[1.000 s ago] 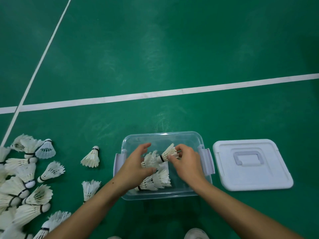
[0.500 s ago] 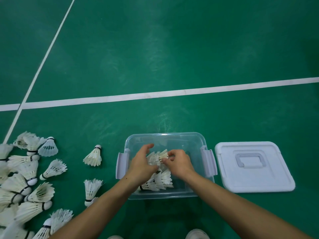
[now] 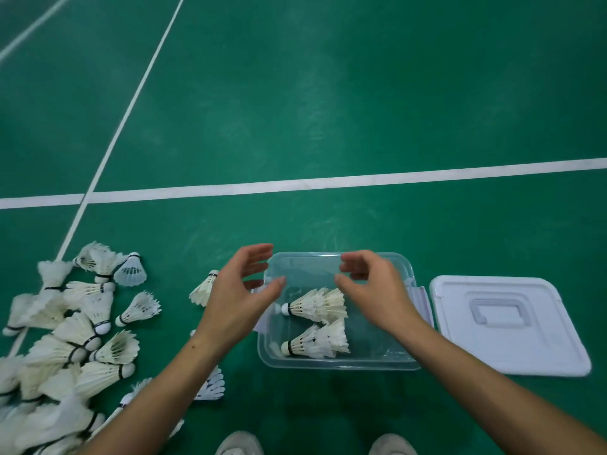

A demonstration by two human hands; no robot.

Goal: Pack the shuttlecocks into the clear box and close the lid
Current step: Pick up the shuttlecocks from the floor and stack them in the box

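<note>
Loose shuttlecocks [image 3: 82, 339] left of clear box [image 3: 341, 364], lid [image 3: 542, 343] right, white line [image 3: 328, 183] beyond

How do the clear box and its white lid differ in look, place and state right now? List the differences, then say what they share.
1. The clear box is see-through; the lid is opaque white.
2. The clear box is open and holds shuttlecocks; the lid holds nothing and lies flat on the green floor.
3. Both open hands, left hand and right hand, hover over the clear box; the lid lies untouched to its right.

Shared: both are rounded rectangles on the floor.
</note>
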